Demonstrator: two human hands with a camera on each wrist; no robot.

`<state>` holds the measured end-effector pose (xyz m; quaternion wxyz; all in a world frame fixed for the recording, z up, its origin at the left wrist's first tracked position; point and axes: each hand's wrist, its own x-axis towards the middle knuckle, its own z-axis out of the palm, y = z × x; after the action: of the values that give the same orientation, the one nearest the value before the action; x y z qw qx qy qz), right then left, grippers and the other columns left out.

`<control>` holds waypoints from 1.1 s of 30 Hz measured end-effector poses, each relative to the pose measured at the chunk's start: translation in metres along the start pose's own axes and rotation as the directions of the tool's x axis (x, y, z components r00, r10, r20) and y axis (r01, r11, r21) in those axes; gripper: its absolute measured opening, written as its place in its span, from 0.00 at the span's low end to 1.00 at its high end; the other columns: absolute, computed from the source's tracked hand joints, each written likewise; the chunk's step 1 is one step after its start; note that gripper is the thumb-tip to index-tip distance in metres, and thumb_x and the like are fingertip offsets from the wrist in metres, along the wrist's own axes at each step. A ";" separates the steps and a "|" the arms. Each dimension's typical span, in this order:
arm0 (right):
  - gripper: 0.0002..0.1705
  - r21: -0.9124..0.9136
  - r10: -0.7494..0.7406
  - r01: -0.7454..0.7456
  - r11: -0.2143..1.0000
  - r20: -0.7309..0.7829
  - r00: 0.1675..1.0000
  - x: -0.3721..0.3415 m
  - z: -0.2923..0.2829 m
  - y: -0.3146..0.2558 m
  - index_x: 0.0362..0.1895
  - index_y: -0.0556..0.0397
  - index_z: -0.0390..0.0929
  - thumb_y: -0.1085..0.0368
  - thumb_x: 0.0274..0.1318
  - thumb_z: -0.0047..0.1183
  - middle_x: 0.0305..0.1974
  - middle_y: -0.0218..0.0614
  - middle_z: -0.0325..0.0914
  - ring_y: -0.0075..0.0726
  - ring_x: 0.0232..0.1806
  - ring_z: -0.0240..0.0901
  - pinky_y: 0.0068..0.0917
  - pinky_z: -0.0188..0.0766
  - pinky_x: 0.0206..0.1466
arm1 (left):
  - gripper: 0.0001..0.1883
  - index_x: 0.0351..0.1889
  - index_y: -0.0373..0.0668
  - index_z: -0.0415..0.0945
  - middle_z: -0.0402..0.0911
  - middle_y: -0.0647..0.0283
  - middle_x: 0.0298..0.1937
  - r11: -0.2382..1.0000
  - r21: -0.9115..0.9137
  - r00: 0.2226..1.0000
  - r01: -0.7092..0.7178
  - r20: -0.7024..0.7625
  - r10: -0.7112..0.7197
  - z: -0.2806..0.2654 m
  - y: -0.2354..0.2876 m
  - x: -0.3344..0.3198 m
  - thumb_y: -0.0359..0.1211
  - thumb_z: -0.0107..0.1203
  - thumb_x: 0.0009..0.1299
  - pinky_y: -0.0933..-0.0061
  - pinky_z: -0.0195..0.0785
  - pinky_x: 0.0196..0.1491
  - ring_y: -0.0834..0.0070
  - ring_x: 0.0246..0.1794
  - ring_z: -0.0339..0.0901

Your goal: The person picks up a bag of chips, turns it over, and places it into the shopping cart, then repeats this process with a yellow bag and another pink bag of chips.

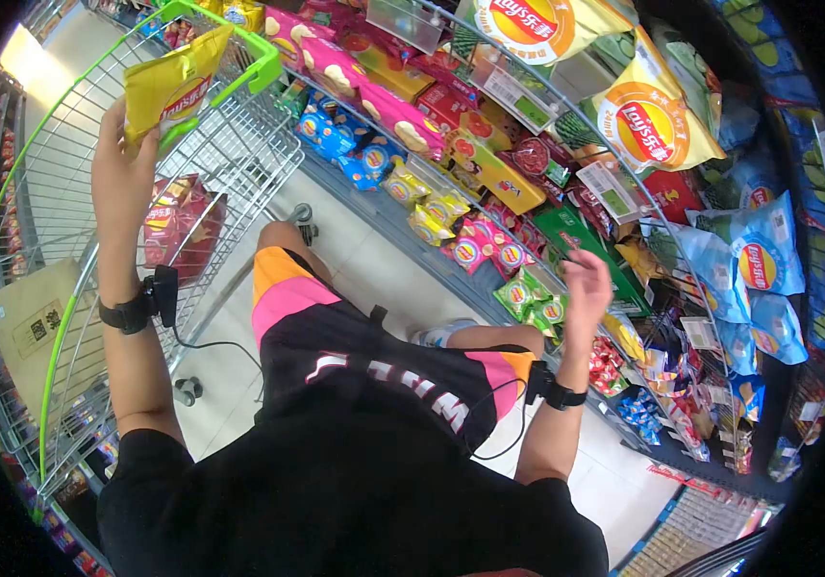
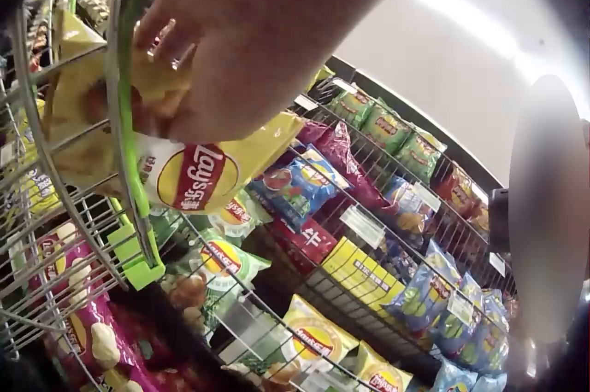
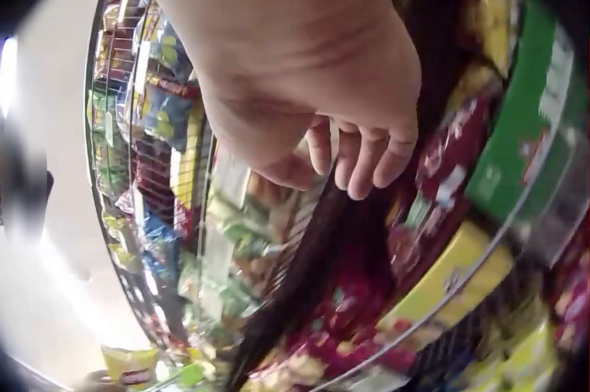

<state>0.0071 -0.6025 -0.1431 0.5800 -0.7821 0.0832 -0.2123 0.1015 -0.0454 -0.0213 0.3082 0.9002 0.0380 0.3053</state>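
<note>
A yellow Lay's chip bag (image 1: 177, 82) is gripped by my left hand (image 1: 124, 168), held up over the shopping cart (image 1: 263, 69) near its green handle end. In the left wrist view the bag (image 2: 198, 180) is partly behind the cart's wire side, and the hand (image 2: 277, 51) covers its upper middle. My right hand (image 1: 587, 288) is near the snack shelf with loosely curled fingers and nothing in them. The right wrist view shows that hand (image 3: 323, 70) from the palm side, fingers hanging in front of the shelves.
In the cart lie a dark red snack bag (image 1: 182, 221) and a flat brown package (image 1: 36, 317). Wire-fronted shelves carry large Lay's bags (image 1: 648, 125), blue bags (image 1: 759, 260) and pink packs (image 1: 355, 87). Pale floor tiles (image 1: 364, 260) lie between cart and shelf.
</note>
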 end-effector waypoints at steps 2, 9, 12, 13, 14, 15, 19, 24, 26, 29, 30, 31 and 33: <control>0.14 -0.213 -0.063 0.030 0.977 -0.149 0.987 0.008 -0.055 0.021 0.48 0.59 0.74 0.73 0.56 0.52 0.47 0.37 0.77 0.27 0.45 0.74 0.25 0.70 0.49 | 0.24 0.60 0.41 0.68 0.76 0.53 0.55 0.984 0.127 0.990 -0.123 -0.055 0.131 0.006 -0.005 -0.001 0.26 0.55 0.64 0.66 0.67 0.57 0.63 0.60 0.73; 0.31 -0.810 0.048 -0.221 0.543 -0.233 0.971 -0.018 -0.163 0.047 0.57 0.65 0.71 0.68 0.46 0.59 0.55 0.53 0.73 0.51 0.60 0.68 0.36 0.62 0.64 | 0.17 0.50 0.38 0.75 0.78 0.58 0.49 0.926 -0.282 0.964 -0.250 0.022 0.266 0.041 0.027 -0.035 0.21 0.52 0.61 0.68 0.66 0.55 0.70 0.52 0.74; 0.33 -0.809 0.179 -0.284 0.514 -0.223 0.958 -0.029 -0.174 0.077 0.56 0.65 0.70 0.67 0.42 0.61 0.53 0.55 0.74 0.52 0.58 0.70 0.35 0.64 0.61 | 0.15 0.46 0.37 0.75 0.79 0.59 0.46 0.900 -0.421 0.943 -0.111 0.240 0.229 0.078 0.037 -0.072 0.21 0.52 0.60 0.69 0.67 0.52 0.69 0.50 0.75; 0.33 -0.809 0.188 -0.291 0.510 -0.226 0.956 -0.031 -0.173 0.082 0.55 0.65 0.71 0.67 0.41 0.62 0.52 0.54 0.75 0.50 0.56 0.72 0.35 0.65 0.60 | 0.14 0.45 0.37 0.75 0.79 0.58 0.45 0.883 -0.461 0.912 -0.085 0.322 0.256 0.088 0.043 -0.086 0.21 0.52 0.60 0.69 0.67 0.52 0.67 0.49 0.76; 0.31 -0.812 0.163 -0.280 0.512 -0.228 0.960 -0.032 -0.173 0.086 0.54 0.62 0.72 0.69 0.41 0.61 0.52 0.53 0.75 0.51 0.55 0.72 0.35 0.66 0.59 | 0.13 0.44 0.37 0.75 0.79 0.57 0.45 0.851 -0.504 0.866 -0.151 0.347 0.359 0.100 0.044 -0.099 0.22 0.53 0.60 0.67 0.68 0.51 0.65 0.48 0.76; 0.28 -0.823 0.111 -0.255 0.508 -0.231 0.967 -0.033 -0.178 0.094 0.53 0.62 0.73 0.69 0.42 0.60 0.51 0.52 0.76 0.51 0.54 0.73 0.35 0.67 0.57 | 0.13 0.43 0.38 0.75 0.79 0.56 0.45 0.811 -0.545 0.809 -0.212 0.367 0.459 0.110 0.045 -0.112 0.22 0.53 0.60 0.66 0.68 0.51 0.62 0.47 0.76; 0.17 -0.836 0.008 -0.290 0.466 -0.323 0.946 -0.034 -0.182 0.096 0.43 0.61 0.79 0.71 0.45 0.57 0.41 0.49 0.80 0.50 0.45 0.77 0.37 0.71 0.51 | 0.10 0.40 0.38 0.76 0.79 0.56 0.42 0.786 -0.610 0.713 -0.103 0.505 0.485 0.120 0.055 -0.164 0.22 0.54 0.61 0.65 0.69 0.48 0.60 0.45 0.76; 0.08 -0.788 -0.060 -0.279 0.549 -0.370 0.927 -0.029 -0.175 0.095 0.34 0.60 0.82 0.71 0.50 0.54 0.29 0.46 0.81 0.44 0.33 0.79 0.34 0.73 0.40 | 0.08 0.40 0.37 0.75 0.78 0.57 0.40 0.768 -0.634 0.623 0.086 0.636 0.455 0.117 0.042 -0.200 0.22 0.53 0.62 0.65 0.69 0.48 0.60 0.44 0.76; 0.08 -0.742 -0.032 -0.326 0.586 -0.424 0.905 -0.023 -0.150 0.069 0.34 0.59 0.82 0.70 0.50 0.54 0.29 0.47 0.81 0.45 0.32 0.79 0.36 0.72 0.39 | 0.08 0.39 0.38 0.75 0.78 0.58 0.39 0.774 -0.626 0.641 0.100 0.635 0.430 0.116 0.037 -0.205 0.23 0.52 0.62 0.64 0.70 0.46 0.60 0.43 0.76; 0.08 -0.789 -0.097 -0.271 0.551 -0.383 0.919 -0.017 -0.147 0.071 0.34 0.60 0.82 0.70 0.51 0.55 0.29 0.45 0.81 0.42 0.31 0.79 0.34 0.72 0.37 | 0.08 0.39 0.39 0.75 0.78 0.57 0.39 0.776 -0.621 0.658 0.108 0.630 0.413 0.114 0.034 -0.206 0.23 0.52 0.62 0.64 0.70 0.46 0.59 0.42 0.76; 0.08 -0.788 -0.117 -0.246 0.565 -0.372 0.921 -0.013 -0.143 0.067 0.34 0.60 0.82 0.70 0.51 0.55 0.29 0.45 0.81 0.42 0.31 0.79 0.33 0.72 0.37 | 0.08 0.39 0.39 0.75 0.78 0.57 0.39 0.774 -0.623 0.663 0.108 0.626 0.411 0.114 0.033 -0.206 0.23 0.52 0.62 0.63 0.70 0.46 0.59 0.43 0.76; 0.07 -0.786 -0.138 -0.221 0.578 -0.362 0.922 -0.007 -0.138 0.059 0.34 0.61 0.82 0.70 0.51 0.55 0.29 0.45 0.81 0.41 0.31 0.79 0.33 0.72 0.37 | 0.09 0.40 0.39 0.75 0.78 0.57 0.40 0.775 -0.622 0.660 0.106 0.627 0.413 0.115 0.031 -0.205 0.23 0.52 0.62 0.64 0.70 0.46 0.59 0.43 0.76; 0.07 -0.732 -0.111 -0.175 0.659 -0.325 0.939 -0.003 -0.125 0.041 0.35 0.61 0.81 0.70 0.53 0.55 0.30 0.41 0.82 0.35 0.30 0.77 0.30 0.71 0.36 | 0.10 0.41 0.38 0.74 0.78 0.57 0.41 0.776 -0.622 0.654 0.104 0.631 0.418 0.118 0.027 -0.205 0.22 0.52 0.62 0.66 0.68 0.48 0.60 0.44 0.75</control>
<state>-0.0441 -0.7229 -0.1532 0.1852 -0.9002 0.2766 -0.2807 -0.0003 -0.1823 -0.1870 0.5392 0.7937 -0.2741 -0.0651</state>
